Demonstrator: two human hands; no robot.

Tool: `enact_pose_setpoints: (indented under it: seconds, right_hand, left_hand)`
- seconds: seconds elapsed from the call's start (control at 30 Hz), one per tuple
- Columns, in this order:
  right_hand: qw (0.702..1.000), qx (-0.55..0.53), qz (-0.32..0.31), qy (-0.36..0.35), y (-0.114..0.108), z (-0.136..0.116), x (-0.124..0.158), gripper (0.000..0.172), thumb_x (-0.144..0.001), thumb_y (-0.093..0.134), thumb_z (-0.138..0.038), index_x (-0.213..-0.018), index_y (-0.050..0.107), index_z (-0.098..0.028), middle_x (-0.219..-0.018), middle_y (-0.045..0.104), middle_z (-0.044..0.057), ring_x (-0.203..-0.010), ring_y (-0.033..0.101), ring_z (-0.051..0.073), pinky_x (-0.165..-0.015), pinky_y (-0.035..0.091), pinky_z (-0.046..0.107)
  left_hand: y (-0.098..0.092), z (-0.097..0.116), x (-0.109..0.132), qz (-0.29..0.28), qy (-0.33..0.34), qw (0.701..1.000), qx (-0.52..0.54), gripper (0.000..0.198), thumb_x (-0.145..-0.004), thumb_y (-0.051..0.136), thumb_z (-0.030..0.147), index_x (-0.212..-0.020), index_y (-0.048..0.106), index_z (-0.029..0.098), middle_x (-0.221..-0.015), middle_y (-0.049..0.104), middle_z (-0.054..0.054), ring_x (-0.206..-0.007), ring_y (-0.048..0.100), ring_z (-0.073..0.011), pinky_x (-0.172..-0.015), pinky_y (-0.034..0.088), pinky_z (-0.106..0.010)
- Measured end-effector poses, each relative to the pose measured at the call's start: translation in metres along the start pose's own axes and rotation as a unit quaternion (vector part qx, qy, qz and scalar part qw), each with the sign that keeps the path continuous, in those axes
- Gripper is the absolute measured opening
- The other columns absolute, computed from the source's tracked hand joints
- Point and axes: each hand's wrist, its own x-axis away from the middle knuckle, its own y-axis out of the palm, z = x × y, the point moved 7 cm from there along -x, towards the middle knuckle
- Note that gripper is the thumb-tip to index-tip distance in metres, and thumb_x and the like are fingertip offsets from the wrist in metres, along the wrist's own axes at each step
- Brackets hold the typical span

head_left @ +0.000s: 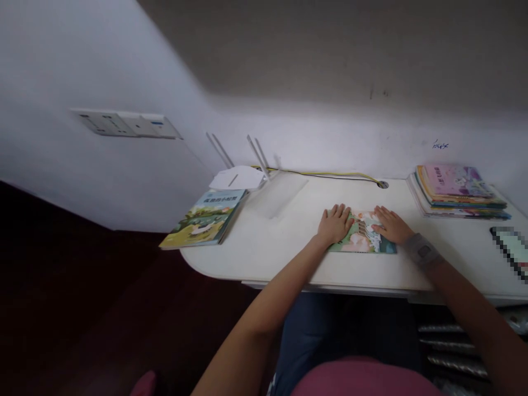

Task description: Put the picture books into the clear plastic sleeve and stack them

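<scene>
A thin picture book (pixel 359 235) with a green and pink cover lies flat on the white desk (pixel 264 253). My left hand (pixel 335 224) rests on its left side, fingers stretched out and pointing away from me. On the book's right side lies my right hand (pixel 391 224), also flat with the fingers apart. A grey band circles my right wrist. Parts of the cover are hidden under both hands.
Picture books (pixel 206 220) lie at the desk's left end, slightly over its edge. Behind them stands a white router (pixel 237 179) with antennas. A stack of books (pixel 457 190) sits at the right, near a pixelated device (pixel 511 250). Cables enter a desk hole (pixel 383 185).
</scene>
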Motion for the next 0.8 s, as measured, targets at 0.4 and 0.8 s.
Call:
enact_pose_setpoints:
  seconds: [0.4, 0.8]
  right_hand:
    - [1.000, 0.007, 0.017, 0.002, 0.001, 0.003, 0.002, 0.060, -0.091, 0.034, -0.047, -0.139, 0.036, -0.011, -0.143, 0.038, 0.016, -0.132, 0.035, 0.027, -0.104, 0.030, 0.043]
    - [1.000, 0.012, 0.024, 0.005, -0.004, -0.002, 0.002, 0.060, -0.091, 0.034, -0.047, -0.138, 0.037, -0.011, -0.142, 0.042, 0.015, -0.130, 0.037, 0.027, -0.103, 0.031, 0.044]
  left_hand:
    - [-0.019, -0.009, -0.015, 0.051, -0.062, 0.997, 0.002, 0.043, -0.094, 0.029, 0.043, -0.104, 0.059, 0.014, -0.110, 0.058, -0.015, -0.108, 0.051, -0.0260, -0.091, 0.035, -0.041]
    - [-0.024, -0.027, -0.032, 0.037, -0.131, 0.984, 0.116, 0.036, -0.084, 0.047, 0.045, -0.083, 0.066, 0.015, -0.101, 0.064, -0.015, -0.102, 0.056, -0.0281, -0.087, 0.039, -0.038]
